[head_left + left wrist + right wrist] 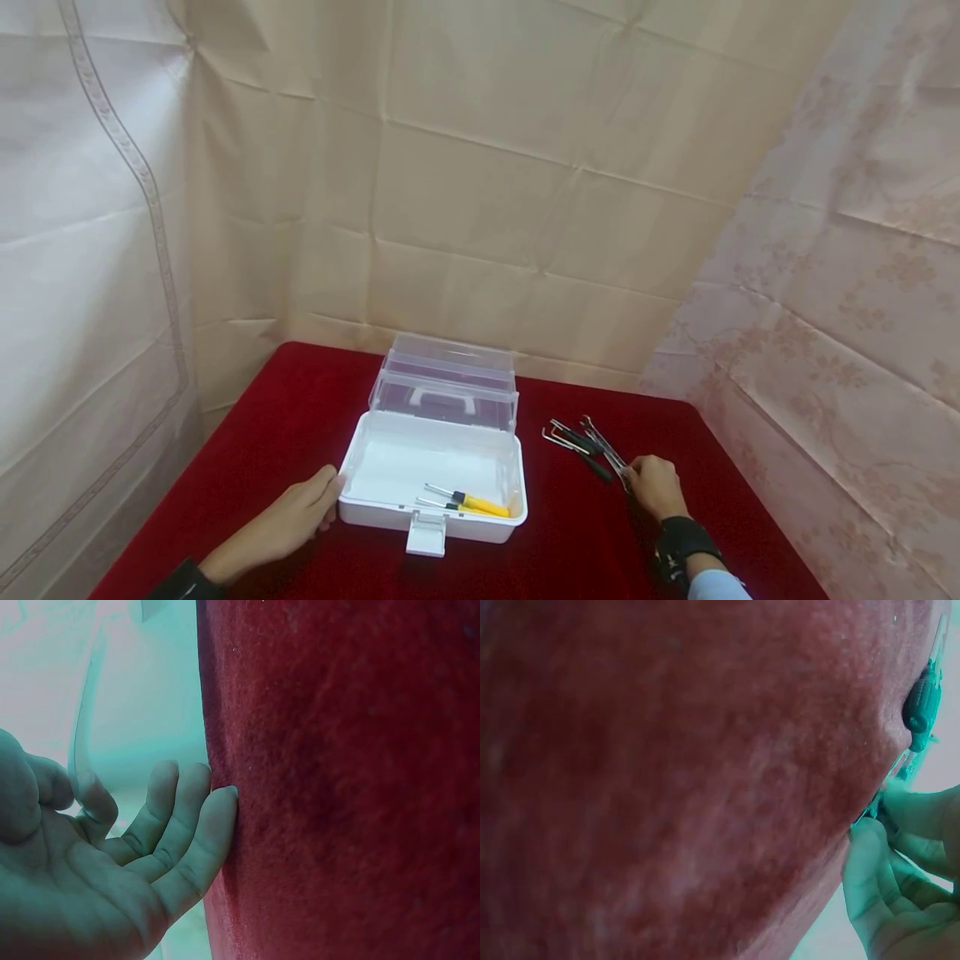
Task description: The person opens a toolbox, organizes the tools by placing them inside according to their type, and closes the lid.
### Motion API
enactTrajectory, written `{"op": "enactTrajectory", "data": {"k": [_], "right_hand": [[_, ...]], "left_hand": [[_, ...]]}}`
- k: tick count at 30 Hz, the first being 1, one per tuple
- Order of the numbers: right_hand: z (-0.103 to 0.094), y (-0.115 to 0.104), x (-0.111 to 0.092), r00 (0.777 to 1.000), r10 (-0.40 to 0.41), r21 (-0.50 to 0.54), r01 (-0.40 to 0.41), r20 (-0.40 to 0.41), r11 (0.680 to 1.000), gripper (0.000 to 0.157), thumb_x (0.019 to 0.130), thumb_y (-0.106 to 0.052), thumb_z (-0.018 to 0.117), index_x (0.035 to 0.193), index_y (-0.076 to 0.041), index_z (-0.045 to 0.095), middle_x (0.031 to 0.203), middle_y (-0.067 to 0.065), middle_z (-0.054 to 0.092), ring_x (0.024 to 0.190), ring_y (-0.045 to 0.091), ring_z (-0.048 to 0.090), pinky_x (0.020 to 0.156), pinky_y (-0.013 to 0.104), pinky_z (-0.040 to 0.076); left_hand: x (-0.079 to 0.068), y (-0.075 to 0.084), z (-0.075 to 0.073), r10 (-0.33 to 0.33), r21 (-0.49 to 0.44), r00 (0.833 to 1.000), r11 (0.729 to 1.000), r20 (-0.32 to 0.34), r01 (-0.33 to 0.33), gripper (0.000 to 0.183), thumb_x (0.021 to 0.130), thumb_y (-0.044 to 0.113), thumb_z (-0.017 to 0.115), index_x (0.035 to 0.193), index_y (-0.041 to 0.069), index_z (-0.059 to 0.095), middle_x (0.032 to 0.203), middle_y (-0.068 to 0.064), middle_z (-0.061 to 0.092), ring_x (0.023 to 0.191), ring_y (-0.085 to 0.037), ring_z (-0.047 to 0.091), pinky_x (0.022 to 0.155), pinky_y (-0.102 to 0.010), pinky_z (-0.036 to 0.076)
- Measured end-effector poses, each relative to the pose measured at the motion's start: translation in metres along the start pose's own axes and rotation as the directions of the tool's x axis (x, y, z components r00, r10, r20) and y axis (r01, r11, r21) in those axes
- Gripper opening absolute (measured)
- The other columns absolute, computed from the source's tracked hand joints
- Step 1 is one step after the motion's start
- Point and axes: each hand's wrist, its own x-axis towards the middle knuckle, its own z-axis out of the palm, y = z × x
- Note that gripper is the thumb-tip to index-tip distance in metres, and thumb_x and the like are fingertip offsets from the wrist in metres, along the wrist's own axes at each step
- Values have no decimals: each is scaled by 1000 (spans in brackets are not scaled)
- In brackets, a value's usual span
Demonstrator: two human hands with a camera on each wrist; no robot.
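Note:
A white toolbox (431,518) stands with its clear lid (442,392) raised at the back. At the box's left side, my left hand (296,512) pinches the wall; in the left wrist view the thumb and index finger meet at its edge, the other fingers loosely bent. Two yellow-handled screwdrivers (486,505) lie inside, towards the front right. To the right of the box, my right hand (657,486) pinches the near end of a metal wrench (604,448). Whether a second wrench lies under it, I cannot tell.
Left of the wrench lie a dark-handled screwdriver (597,469) and several thin bent rods (558,439) like hex keys. A red cloth (570,550) covers the table. Hanging cloth (480,208) walls in the back and both sides.

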Motion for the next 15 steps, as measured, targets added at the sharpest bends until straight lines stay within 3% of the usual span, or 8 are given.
{"op": "enactTrajectory", "data": {"k": [6,15], "right_hand": [[-2,-3,-1,999,34,20,-34,-7,999,11,88,-8,65,92,-2,73,78,6,66,70,22,58,64,43,47],[-8,-6,-4,992,128,4,-128,-5,992,14,90,-19,67,81,-11,74,72,2,65,64,23,60,55,44,45]], "left_hand": [[2,0,1,5,7,1000,1000,0,-5,28,107,33,37,97,8,44,76,-8,53,65,-21,52,54,-30,46],[1,1,0,-1,19,1000,1000,2,1,27,108,32,37,98,8,44,77,-7,53,65,-20,52,54,-29,46]]}}
